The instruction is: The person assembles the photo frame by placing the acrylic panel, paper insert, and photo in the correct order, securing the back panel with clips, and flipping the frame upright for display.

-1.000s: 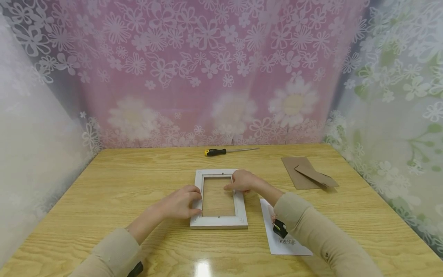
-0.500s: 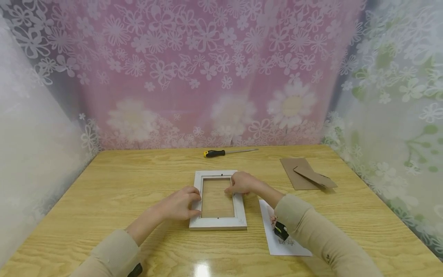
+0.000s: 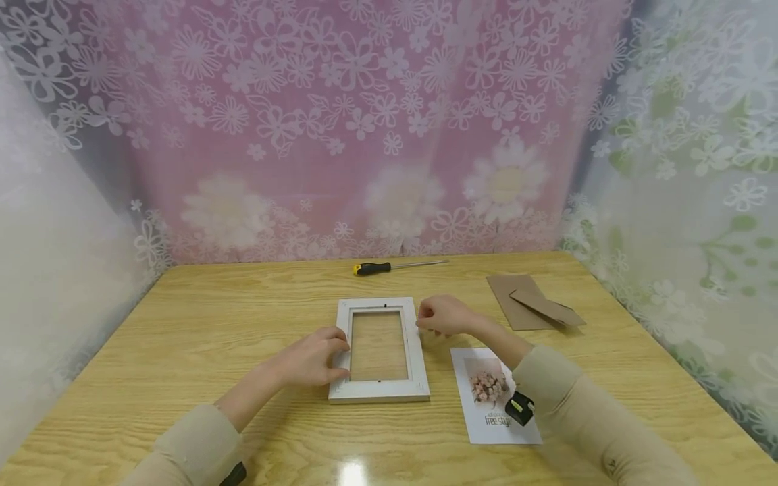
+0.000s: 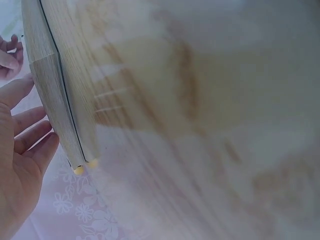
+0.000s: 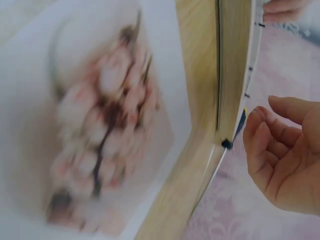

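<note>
A white picture frame [image 3: 419, 364] lies face down on the wooden table, small dark tabs along its inner edge and the table's grain visible through its opening. My left hand [image 3: 311, 358] rests at the frame's left side, thumb and fingers spread along the border. In the left wrist view, the fingertips [image 4: 49, 137] touch its side edge. Just off the frame's upper right side, my right hand [image 3: 446, 316] hovers with loosely curled fingers. The right wrist view shows that hand [image 5: 287, 150] holding nothing. Near it lies a white print [image 3: 480, 428] of pink flowers, partly overlapped by the wrist camera.
A brown backing board [image 3: 507, 297] with a folded stand leg [image 3: 541, 307] lies at the right of the table. Along the back edge lies a screwdriver [image 3: 373, 268] with a black and yellow handle. Flowered curtains [image 3: 389, 135] enclose the back and sides.
My right hand has come off the frame's right border and moved right, uncovering that border and more of the flower print. The left hand stays at the frame's left side.
</note>
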### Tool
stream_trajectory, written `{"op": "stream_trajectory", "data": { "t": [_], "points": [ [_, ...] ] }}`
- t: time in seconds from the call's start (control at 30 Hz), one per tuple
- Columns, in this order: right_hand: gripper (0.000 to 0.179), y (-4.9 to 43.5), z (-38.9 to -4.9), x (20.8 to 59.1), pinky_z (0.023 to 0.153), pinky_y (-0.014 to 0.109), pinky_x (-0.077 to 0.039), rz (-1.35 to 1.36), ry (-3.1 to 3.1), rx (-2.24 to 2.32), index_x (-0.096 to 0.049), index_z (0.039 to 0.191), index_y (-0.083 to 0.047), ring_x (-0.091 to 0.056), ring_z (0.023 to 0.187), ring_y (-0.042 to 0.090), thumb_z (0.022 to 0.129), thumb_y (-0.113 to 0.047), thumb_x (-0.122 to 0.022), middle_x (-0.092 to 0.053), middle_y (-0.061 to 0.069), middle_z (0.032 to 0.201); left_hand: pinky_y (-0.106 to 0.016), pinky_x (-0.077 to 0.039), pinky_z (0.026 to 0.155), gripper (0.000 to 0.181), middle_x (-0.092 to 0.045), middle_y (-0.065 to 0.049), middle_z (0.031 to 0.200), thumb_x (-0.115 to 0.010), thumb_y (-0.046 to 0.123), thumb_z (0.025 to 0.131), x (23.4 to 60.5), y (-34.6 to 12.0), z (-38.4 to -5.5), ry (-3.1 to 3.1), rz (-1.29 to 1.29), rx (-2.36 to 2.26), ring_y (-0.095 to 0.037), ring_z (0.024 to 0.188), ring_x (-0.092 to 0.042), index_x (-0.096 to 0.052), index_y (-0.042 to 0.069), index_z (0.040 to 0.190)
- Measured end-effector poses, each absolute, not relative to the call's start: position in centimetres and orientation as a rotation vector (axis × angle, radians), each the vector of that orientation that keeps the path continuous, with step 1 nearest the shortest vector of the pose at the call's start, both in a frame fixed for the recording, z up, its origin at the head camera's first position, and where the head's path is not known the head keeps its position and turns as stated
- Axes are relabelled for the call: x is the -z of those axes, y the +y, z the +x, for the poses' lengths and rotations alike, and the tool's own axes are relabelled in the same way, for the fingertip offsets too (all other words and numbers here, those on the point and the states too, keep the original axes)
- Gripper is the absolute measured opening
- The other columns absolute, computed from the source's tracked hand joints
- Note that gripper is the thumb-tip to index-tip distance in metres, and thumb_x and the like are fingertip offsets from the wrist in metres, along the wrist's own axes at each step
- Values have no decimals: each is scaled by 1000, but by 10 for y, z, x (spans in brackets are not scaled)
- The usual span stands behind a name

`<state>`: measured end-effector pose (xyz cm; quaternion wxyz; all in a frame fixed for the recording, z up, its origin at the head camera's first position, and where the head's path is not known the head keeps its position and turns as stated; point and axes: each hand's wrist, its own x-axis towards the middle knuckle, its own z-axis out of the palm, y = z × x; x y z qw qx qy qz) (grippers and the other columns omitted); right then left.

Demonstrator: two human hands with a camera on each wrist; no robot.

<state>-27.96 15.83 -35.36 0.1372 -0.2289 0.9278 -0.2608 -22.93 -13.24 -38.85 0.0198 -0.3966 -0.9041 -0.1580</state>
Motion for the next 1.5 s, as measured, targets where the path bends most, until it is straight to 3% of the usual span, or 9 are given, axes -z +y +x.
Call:
{"op": "stream_trajectory", "data": {
  "t": [0.23, 0.43, 0.73, 0.87, 1.07, 1.33, 1.5],
  "points": [
    [8, 188, -275, 351, 50, 26, -46, -679, 2743, 785, -59, 86, -4, -55, 62, 22, 89, -11, -60, -59, 9, 75, -37, -47, 88, 37, -56, -13, 114, -72, 23, 81, 389, -133, -230, -2805, -1236, 482, -26, 105, -54, -65, -3, 105],
    [14, 210, -269, 353, 64, 30, -48, -679, 2817, 748, -60, 92, 0, -55, 73, 15, 86, -12, -65, -60, 2, 81, -37, -47, 87, 38, -56, -11, 113, -72, 25, 81, 388, -133, -230, -2808, -1234, 484, -25, 103, -54, -65, -3, 106],
    [34, 240, -249, 348, 76, 41, -50, -646, 2848, 610, -60, 107, 9, -59, 91, 30, 83, -14, -68, -63, 17, 99, -37, -47, 87, 38, -56, -12, 113, -72, 25, 81, 387, -133, -230, -2806, -1234, 502, -25, 104, -54, -65, -3, 106],
    [44, 250, -238, 349, 74, 43, -51, -649, 2845, 511, -60, 106, 11, -59, 91, 35, 78, -20, -73, -63, 19, 97, -37, -47, 87, 39, -56, -12, 114, -72, 25, 81, 386, -133, -229, -2806, -1231, 501, -26, 104, -54, -65, -3, 106],
    [58, 258, -225, 351, 66, 37, -48, -513, 2811, 417, -57, 108, 11, -56, 78, 22, 74, -31, -78, -61, 11, 91, -38, -47, 88, 39, -56, -13, 114, -72, 24, 81, 385, -132, -229, -2810, -1221, 503, -26, 105, -54, -65, -4, 107],
    [46, 262, -214, 362, 52, 29, -33, -430, 2883, 265, -50, 77, -5, -40, 59, 16, 70, -41, -79, -44, 3, 68, -38, -47, 88, 39, -56, -12, 115, -72, 25, 81, 388, -132, -228, -2826, -1225, 507, -26, 104, -54, -65, -3, 107],
    [47, 263, -212, 364, 54, 30, -35, -461, 2924, 188, -48, 75, -7, -40, 62, 18, 69, -43, -79, -44, 3, 70, -36, -48, 87, 38, -56, -12, 113, -72, 25, 81, 389, -132, -229, -2797, -1245, 484, -25, 103, -54, -65, -3, 106]
  ]
}}
